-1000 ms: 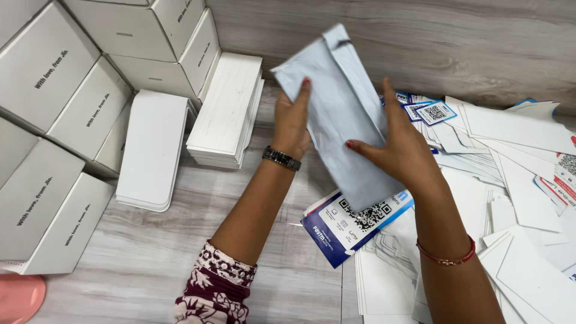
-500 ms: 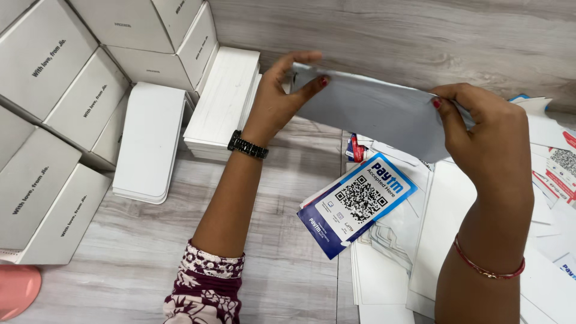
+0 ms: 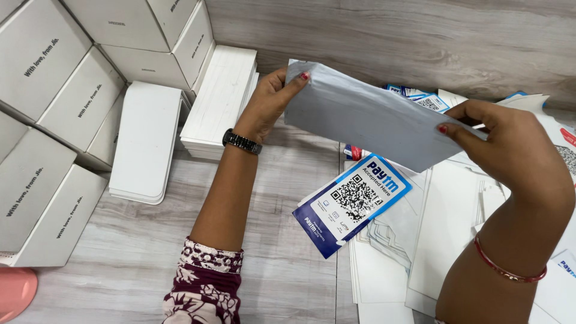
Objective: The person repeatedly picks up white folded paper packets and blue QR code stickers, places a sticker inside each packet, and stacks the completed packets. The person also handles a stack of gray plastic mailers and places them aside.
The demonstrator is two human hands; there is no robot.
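Note:
Both of my hands hold a long pale grey envelope [image 3: 366, 117] in the air, stretched lengthwise above the wooden surface. My left hand [image 3: 270, 102] pinches its left end, with a black watch on that wrist. My right hand [image 3: 504, 144] grips its right end; a red bangle sits on that wrist. Just under the envelope lies a blue and white card with a square code [image 3: 354, 201], resting on loose white sheets [image 3: 444, 228].
White boxes [image 3: 54, 120] are stacked at the left and top left. Two piles of flat white cards [image 3: 147, 141] [image 3: 219, 102] lie beside them. More small code cards [image 3: 420, 99] and papers spread along the right. A pink object [image 3: 15, 291] shows at the bottom left corner.
The envelope went from slanting down over the code card to being held level and lengthwise between both hands. The code card now lies uncovered beneath it.

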